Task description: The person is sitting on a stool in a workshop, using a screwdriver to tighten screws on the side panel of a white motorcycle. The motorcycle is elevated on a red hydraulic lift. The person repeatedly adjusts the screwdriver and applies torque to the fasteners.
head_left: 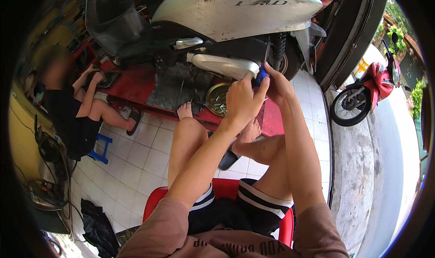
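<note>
My right hand (pixel 277 83) grips a screwdriver with a blue handle (pixel 261 75), its metal shaft pointing up beside the black shock absorber (pixel 278 49). My left hand (pixel 244 97) is closed at the lower end of the handle, its thumb against it and its fingertips mostly hidden. Both are at the silver side cover (pixel 217 64) of a scooter (pixel 231 8) with silver bodywork. Under the scooter is a red platform (pixel 127 90) with a dark tread plate (pixel 167 88). A brass-coloured round tray (pixel 213 102) of small metal parts lies left of my hands.
Another person (pixel 68 104) in black sits at the left by a blue stool (pixel 102 147), both hands on a dark object. Hoses (pixel 45 140) hang at the left wall. A red motorbike (pixel 376 85) stands outside the doorway. I sit on a red chair (pixel 154 197).
</note>
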The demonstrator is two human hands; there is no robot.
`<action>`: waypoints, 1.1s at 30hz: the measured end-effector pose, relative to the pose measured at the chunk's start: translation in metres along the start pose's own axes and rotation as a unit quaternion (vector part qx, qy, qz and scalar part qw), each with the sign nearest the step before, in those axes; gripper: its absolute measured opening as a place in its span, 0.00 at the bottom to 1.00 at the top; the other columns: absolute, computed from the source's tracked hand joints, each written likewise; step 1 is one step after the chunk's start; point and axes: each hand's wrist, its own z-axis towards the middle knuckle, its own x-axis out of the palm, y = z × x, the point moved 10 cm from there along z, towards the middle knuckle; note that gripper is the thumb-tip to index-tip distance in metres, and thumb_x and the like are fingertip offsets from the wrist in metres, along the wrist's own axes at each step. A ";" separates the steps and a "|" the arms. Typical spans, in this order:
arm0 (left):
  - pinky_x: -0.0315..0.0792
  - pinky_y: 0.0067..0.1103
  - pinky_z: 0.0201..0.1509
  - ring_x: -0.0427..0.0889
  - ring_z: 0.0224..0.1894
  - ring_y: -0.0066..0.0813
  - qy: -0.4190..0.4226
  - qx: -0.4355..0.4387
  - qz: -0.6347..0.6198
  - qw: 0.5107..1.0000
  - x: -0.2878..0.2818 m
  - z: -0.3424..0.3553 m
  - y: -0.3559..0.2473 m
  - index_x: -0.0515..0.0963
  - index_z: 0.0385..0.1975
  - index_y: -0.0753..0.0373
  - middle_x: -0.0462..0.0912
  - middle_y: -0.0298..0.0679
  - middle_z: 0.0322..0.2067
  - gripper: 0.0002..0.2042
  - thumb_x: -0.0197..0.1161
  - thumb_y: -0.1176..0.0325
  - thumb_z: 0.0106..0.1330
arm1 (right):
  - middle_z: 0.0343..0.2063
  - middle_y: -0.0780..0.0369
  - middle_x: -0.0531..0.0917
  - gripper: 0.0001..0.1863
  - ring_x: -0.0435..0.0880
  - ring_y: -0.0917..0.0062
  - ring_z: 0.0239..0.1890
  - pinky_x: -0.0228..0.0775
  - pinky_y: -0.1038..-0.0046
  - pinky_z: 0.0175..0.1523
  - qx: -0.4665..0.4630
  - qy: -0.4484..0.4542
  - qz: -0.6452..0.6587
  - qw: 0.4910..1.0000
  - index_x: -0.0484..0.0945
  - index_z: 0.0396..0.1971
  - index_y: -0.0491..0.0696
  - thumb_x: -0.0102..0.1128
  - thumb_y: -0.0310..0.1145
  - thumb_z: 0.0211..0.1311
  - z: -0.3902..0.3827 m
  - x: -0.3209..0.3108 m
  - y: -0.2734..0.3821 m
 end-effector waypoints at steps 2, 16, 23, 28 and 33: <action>0.67 0.33 0.23 0.78 0.17 0.42 0.017 0.046 0.080 0.996 -0.003 0.001 -0.010 0.76 0.21 0.69 0.75 0.47 0.12 0.24 0.50 0.51 0.68 | 0.19 0.68 0.73 0.17 0.69 0.85 0.22 0.61 0.80 0.27 0.004 -0.031 -0.009 0.999 0.73 0.26 0.48 0.56 0.46 0.65 -0.003 0.005 -0.005; 0.71 0.37 0.29 0.79 0.23 0.52 0.061 -0.079 0.038 0.994 0.012 -0.002 0.022 0.79 0.20 0.72 0.77 0.53 0.15 0.29 0.49 0.47 0.68 | 0.25 0.65 0.77 0.13 0.71 0.81 0.24 0.67 0.81 0.32 0.020 0.027 0.020 0.999 0.74 0.33 0.43 0.56 0.40 0.65 -0.019 0.030 0.000; 0.73 0.39 0.33 0.81 0.27 0.54 0.048 -0.021 0.070 0.996 0.002 -0.001 -0.001 0.79 0.21 0.69 0.80 0.54 0.19 0.28 0.50 0.46 0.67 | 0.23 0.65 0.77 0.13 0.67 0.83 0.20 0.64 0.79 0.28 0.025 -0.023 0.015 0.999 0.75 0.30 0.44 0.59 0.39 0.64 -0.005 0.006 -0.012; 0.74 0.38 0.33 0.82 0.27 0.51 0.065 -0.108 -0.003 0.992 0.003 0.000 0.015 0.78 0.22 0.69 0.80 0.52 0.18 0.26 0.54 0.46 0.64 | 0.25 0.65 0.78 0.16 0.74 0.81 0.25 0.69 0.80 0.34 0.010 0.069 -0.007 0.998 0.75 0.33 0.42 0.59 0.42 0.64 -0.015 0.027 0.001; 0.73 0.39 0.32 0.82 0.26 0.51 0.023 -0.010 0.065 0.998 -0.004 0.001 0.000 0.80 0.24 0.69 0.80 0.52 0.18 0.25 0.52 0.48 0.65 | 0.27 0.64 0.80 0.14 0.77 0.81 0.29 0.70 0.81 0.36 0.008 0.014 0.001 1.000 0.75 0.32 0.44 0.60 0.41 0.63 -0.014 0.022 -0.003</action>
